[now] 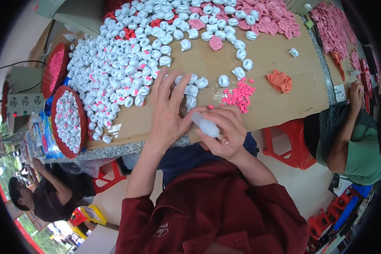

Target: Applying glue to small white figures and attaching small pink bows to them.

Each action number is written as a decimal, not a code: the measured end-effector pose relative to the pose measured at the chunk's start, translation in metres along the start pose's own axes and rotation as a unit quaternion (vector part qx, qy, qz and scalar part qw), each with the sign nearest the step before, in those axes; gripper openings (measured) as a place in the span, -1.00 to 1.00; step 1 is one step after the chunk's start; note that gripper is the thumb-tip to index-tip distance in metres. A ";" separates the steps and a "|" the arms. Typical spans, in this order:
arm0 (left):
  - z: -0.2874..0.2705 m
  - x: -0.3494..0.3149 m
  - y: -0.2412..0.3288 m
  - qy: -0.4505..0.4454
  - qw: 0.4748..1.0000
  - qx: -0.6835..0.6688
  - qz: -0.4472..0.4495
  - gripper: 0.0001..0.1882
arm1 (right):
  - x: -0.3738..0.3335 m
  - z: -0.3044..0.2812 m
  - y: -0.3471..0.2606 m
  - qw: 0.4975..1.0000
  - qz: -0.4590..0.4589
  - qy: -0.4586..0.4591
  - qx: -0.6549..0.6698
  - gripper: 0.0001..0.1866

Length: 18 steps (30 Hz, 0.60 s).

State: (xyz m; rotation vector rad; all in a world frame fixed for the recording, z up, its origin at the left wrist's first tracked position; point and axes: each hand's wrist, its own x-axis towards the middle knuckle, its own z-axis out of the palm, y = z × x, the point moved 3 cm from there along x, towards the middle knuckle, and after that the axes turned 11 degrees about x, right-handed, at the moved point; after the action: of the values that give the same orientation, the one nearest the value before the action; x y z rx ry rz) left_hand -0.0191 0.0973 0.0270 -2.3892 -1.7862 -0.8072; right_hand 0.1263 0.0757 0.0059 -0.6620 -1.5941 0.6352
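My right hand grips a small translucent white squeeze bottle above the table's near edge. Its fingertips come close to the thumb of my left hand. That left hand is open, its fingers stretched out and apart over the cardboard; the space beneath the palm is partly hidden. Just beyond its fingers are a few small rounded white plastic parts. A little heap of tiny bright pink pieces lies to the right, past my right hand.
A big pile of white parts, some with pink bits, covers the table's left. Red bowls stand at the left edge. Pink flat pieces are heaped at the back. An orange crumpled piece lies right. Co-workers sit on both sides.
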 end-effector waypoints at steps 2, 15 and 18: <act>-0.005 -0.017 -0.005 0.016 0.999 -0.019 -0.044 -0.35 | -0.002 -0.002 0.000 1.000 0.019 -0.005 0.001 -0.62; -0.014 -0.060 -0.009 0.019 0.797 -0.494 -0.347 -0.73 | -0.010 -0.007 -0.013 0.965 0.201 0.019 0.167 -0.61; -0.007 -0.068 -0.008 0.009 0.669 -0.649 -0.362 -0.74 | -0.005 -0.024 -0.020 0.969 0.210 -0.034 0.124 -0.61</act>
State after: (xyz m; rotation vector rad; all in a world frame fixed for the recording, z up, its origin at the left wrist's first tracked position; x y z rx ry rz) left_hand -0.0422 0.0379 0.0015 -1.7137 -2.6457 -3.0180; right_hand 0.1498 0.0585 0.0200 -0.8036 -1.4127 1.1611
